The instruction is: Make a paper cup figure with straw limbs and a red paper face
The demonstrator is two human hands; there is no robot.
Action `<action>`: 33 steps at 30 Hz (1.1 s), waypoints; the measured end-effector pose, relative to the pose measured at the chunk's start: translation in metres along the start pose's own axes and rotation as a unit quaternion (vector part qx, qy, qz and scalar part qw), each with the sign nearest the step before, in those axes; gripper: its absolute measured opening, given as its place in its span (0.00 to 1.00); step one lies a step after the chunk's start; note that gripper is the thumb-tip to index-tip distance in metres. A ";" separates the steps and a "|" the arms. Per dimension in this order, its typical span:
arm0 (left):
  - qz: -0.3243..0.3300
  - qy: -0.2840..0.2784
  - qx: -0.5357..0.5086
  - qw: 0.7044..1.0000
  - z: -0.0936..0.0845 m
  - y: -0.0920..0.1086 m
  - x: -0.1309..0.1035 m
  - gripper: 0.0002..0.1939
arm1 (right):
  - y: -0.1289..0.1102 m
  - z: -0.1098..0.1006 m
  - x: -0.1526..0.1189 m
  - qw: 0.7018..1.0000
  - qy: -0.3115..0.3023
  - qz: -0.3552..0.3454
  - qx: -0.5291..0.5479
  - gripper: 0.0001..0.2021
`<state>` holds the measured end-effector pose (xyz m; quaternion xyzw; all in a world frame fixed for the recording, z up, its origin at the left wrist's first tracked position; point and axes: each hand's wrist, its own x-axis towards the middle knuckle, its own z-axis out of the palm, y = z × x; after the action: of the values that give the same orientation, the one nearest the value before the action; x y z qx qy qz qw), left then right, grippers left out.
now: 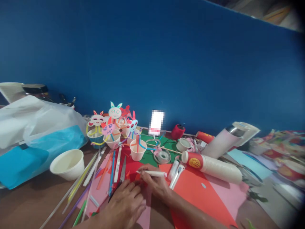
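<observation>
Nearest the camera, the left hand point(126, 200) lies palm down, fingers bent; whether it pinches anything cannot be told. To its right, an orange-red sheet point(205, 194) extends beneath the right forearm. Farther off lies a stack of paper cups point(221, 168). The right hand point(154, 183) grips a white marker point(156, 173), its left end over or near red paper point(130, 167); contact is unclear. The step appears to be marking; the next stroke calls for steadily held paper and fine control.
</observation>
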<state>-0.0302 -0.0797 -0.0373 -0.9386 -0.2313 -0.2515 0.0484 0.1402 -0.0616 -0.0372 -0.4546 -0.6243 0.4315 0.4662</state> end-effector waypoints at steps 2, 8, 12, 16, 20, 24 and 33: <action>0.005 -0.002 -0.002 1.000 0.004 -0.001 -0.002 0.05 | -0.002 0.000 0.000 1.000 -0.002 -0.003 -0.008 0.09; 0.008 0.003 -0.005 1.000 0.012 -0.003 -0.005 0.05 | -0.004 0.002 0.001 0.999 0.024 0.001 -0.028 0.03; 0.005 0.009 -0.011 1.000 0.014 -0.003 -0.007 0.05 | -0.003 0.003 0.000 0.999 0.036 0.006 -0.026 0.02; -0.002 0.005 -0.011 1.000 0.016 -0.003 -0.009 0.05 | -0.002 0.003 0.001 0.999 0.036 0.029 0.015 0.02; 0.001 -0.001 -0.017 1.000 0.012 -0.003 -0.007 0.06 | 0.001 0.004 0.003 0.996 0.049 0.050 0.057 0.03; -0.017 0.004 -0.021 1.000 0.006 -0.001 -0.003 0.07 | -0.002 0.004 0.002 0.995 0.058 0.047 0.069 0.04; -0.026 -0.041 -0.034 0.998 -0.003 0.003 0.002 0.05 | -0.004 0.003 0.005 0.987 0.090 0.076 0.108 0.09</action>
<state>-0.0288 -0.0819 -0.0338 -0.9430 -0.2484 -0.2215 0.0004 0.1357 -0.0581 -0.0334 -0.4848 -0.4932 0.4876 0.5329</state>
